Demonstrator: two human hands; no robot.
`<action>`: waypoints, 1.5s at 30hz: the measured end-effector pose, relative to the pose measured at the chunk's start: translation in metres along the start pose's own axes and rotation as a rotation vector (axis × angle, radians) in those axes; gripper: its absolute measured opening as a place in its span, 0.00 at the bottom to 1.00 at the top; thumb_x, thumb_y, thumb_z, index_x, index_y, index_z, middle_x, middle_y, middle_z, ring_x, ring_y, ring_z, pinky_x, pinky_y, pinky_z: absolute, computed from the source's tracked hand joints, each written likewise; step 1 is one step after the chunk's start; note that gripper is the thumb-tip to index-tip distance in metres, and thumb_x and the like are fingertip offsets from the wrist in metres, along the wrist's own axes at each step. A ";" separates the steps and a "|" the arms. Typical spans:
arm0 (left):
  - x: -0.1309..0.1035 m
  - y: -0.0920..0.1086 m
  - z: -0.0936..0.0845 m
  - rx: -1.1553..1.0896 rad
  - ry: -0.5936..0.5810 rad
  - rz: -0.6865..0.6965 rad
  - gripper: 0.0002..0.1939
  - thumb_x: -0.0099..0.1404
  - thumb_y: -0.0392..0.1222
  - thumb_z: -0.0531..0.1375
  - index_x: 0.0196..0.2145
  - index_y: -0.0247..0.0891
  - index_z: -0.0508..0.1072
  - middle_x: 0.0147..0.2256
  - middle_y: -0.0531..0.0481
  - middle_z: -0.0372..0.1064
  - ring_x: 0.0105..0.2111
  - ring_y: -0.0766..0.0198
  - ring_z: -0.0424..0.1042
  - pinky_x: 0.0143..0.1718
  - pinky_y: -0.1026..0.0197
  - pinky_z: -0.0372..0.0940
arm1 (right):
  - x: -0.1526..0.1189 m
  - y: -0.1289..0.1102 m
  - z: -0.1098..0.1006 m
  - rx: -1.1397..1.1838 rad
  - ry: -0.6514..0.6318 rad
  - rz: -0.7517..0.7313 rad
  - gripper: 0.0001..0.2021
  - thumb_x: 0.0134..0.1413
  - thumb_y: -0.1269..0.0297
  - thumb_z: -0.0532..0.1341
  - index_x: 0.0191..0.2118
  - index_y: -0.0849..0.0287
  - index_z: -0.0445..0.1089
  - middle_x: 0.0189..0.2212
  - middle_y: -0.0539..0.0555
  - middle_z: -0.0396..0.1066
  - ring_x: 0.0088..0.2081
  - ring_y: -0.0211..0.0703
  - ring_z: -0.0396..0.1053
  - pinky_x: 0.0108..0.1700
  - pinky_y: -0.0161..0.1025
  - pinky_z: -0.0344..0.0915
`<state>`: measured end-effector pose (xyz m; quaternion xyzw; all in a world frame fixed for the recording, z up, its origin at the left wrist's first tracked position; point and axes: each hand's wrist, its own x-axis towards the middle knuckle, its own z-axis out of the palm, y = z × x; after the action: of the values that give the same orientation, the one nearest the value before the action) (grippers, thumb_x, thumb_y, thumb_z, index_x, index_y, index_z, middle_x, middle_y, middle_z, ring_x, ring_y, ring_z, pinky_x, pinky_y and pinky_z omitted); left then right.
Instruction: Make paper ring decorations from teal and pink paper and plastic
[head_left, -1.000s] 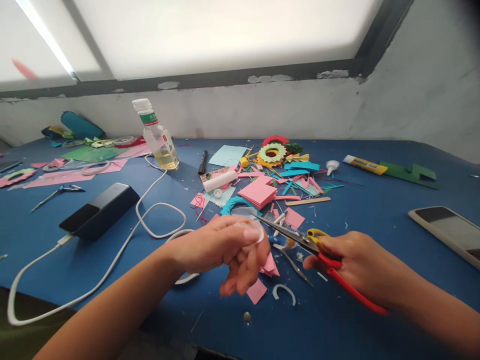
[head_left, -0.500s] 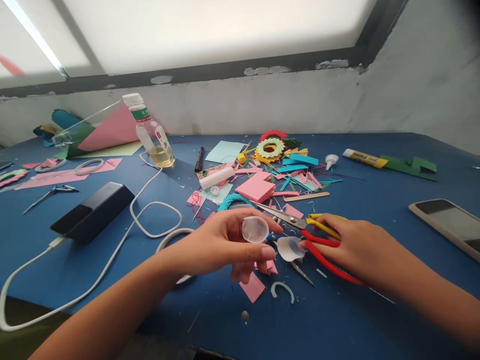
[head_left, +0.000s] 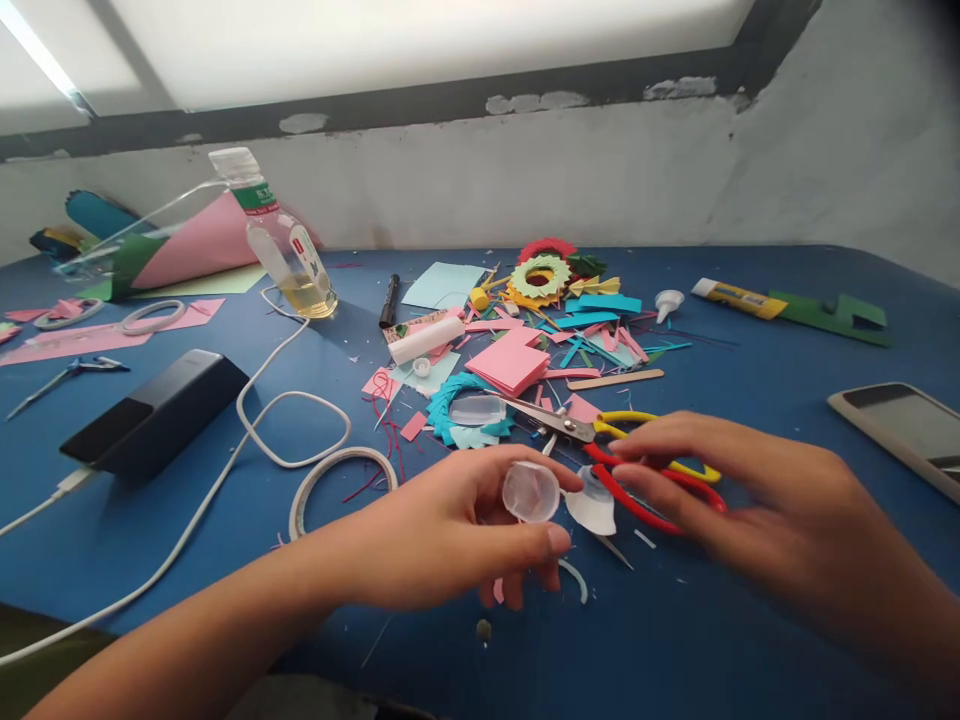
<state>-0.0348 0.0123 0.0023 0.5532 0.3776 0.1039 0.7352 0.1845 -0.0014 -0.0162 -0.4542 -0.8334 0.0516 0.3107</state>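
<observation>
Left hand [head_left: 442, 540]: fingers curled loosely about a clear plastic piece [head_left: 531, 492], round, no evident long axis; slack hold could drop it. Right hand [head_left: 772, 490]: fingers parted at the scissors [head_left: 568, 425] (contact unconfirmed). Scissors slant across the desk [head_left: 720, 640], tips pointing far-left.

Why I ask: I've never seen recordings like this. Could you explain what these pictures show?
There is no robot: these are a person's bare hands, and every picture comes from one camera worn on the head, looking forward and down. On the blue table lie pink paper squares, colored scraps, a bottle and a phone. The left hand holds a small clear plastic piece. The right hand is at the handles of the scissors; I can't tell whether it grips them.
</observation>
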 end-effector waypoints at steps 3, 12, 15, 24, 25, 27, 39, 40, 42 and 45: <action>0.001 -0.001 0.006 0.066 -0.036 -0.044 0.12 0.62 0.39 0.55 0.44 0.39 0.63 0.27 0.56 0.65 0.23 0.72 0.64 0.23 0.69 0.61 | -0.002 -0.020 0.006 0.117 0.043 -0.116 0.07 0.53 0.69 0.58 0.39 0.56 0.67 0.30 0.49 0.75 0.30 0.35 0.73 0.32 0.29 0.71; 0.002 0.002 0.010 0.257 -0.146 -0.066 0.07 0.66 0.41 0.49 0.35 0.35 0.63 0.30 0.54 0.65 0.26 0.73 0.63 0.28 0.70 0.61 | -0.005 -0.027 0.014 0.225 0.013 -0.176 0.09 0.51 0.74 0.59 0.40 0.59 0.69 0.33 0.51 0.75 0.35 0.33 0.72 0.37 0.25 0.70; 0.002 0.002 0.008 0.180 -0.171 -0.090 0.09 0.66 0.42 0.49 0.34 0.35 0.63 0.31 0.54 0.65 0.26 0.73 0.63 0.26 0.71 0.60 | -0.004 -0.027 0.013 0.243 0.026 -0.135 0.08 0.50 0.75 0.59 0.38 0.60 0.69 0.32 0.50 0.74 0.34 0.32 0.72 0.37 0.23 0.69; 0.006 -0.002 0.006 -0.065 -0.335 -0.119 0.08 0.68 0.38 0.46 0.34 0.35 0.62 0.26 0.53 0.66 0.21 0.75 0.62 0.23 0.72 0.58 | -0.005 -0.032 0.015 0.295 -0.001 -0.008 0.09 0.49 0.76 0.57 0.36 0.59 0.68 0.28 0.47 0.75 0.29 0.28 0.71 0.31 0.21 0.67; 0.006 -0.002 0.006 -0.077 -0.343 -0.115 0.08 0.68 0.38 0.46 0.34 0.36 0.62 0.25 0.53 0.66 0.21 0.75 0.62 0.23 0.72 0.58 | -0.004 -0.032 0.014 0.305 -0.010 0.011 0.09 0.49 0.76 0.57 0.35 0.59 0.69 0.28 0.47 0.75 0.28 0.28 0.71 0.30 0.21 0.67; 0.007 -0.003 0.005 -0.088 -0.336 -0.117 0.08 0.68 0.38 0.46 0.34 0.36 0.62 0.26 0.52 0.67 0.22 0.74 0.63 0.24 0.72 0.58 | -0.003 -0.033 0.013 0.312 -0.013 0.038 0.09 0.49 0.76 0.57 0.35 0.58 0.69 0.28 0.46 0.75 0.28 0.30 0.72 0.28 0.22 0.67; 0.010 -0.008 0.010 -0.197 -0.304 -0.054 0.12 0.65 0.37 0.46 0.41 0.35 0.68 0.42 0.44 0.69 0.38 0.62 0.69 0.30 0.65 0.64 | -0.011 -0.015 0.017 0.000 0.038 -0.292 0.10 0.58 0.70 0.53 0.38 0.56 0.72 0.38 0.51 0.74 0.42 0.38 0.70 0.45 0.33 0.66; 0.009 -0.007 0.010 -0.230 -0.317 -0.046 0.14 0.65 0.37 0.46 0.41 0.35 0.68 0.43 0.44 0.68 0.41 0.61 0.68 0.32 0.64 0.64 | -0.011 -0.015 0.017 -0.010 0.048 -0.317 0.11 0.58 0.70 0.53 0.37 0.56 0.73 0.37 0.51 0.74 0.42 0.37 0.70 0.46 0.33 0.66; 0.008 -0.007 0.008 -0.315 -0.351 -0.015 0.17 0.65 0.38 0.43 0.42 0.36 0.69 0.43 0.46 0.68 0.46 0.58 0.66 0.34 0.63 0.64 | -0.010 -0.018 0.017 -0.016 0.064 -0.346 0.12 0.59 0.71 0.51 0.38 0.57 0.73 0.38 0.50 0.74 0.42 0.37 0.69 0.46 0.32 0.65; 0.007 -0.008 0.007 -0.395 -0.358 0.035 0.20 0.66 0.41 0.41 0.42 0.37 0.70 0.44 0.46 0.66 0.50 0.56 0.61 0.39 0.59 0.63 | -0.007 -0.023 0.012 -0.011 0.071 -0.299 0.14 0.60 0.71 0.49 0.38 0.57 0.72 0.37 0.50 0.75 0.41 0.36 0.70 0.44 0.31 0.66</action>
<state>-0.0272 0.0081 -0.0073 0.4148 0.2044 0.0888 0.8822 0.1635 -0.0181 -0.0209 -0.3284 -0.8805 -0.0159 0.3414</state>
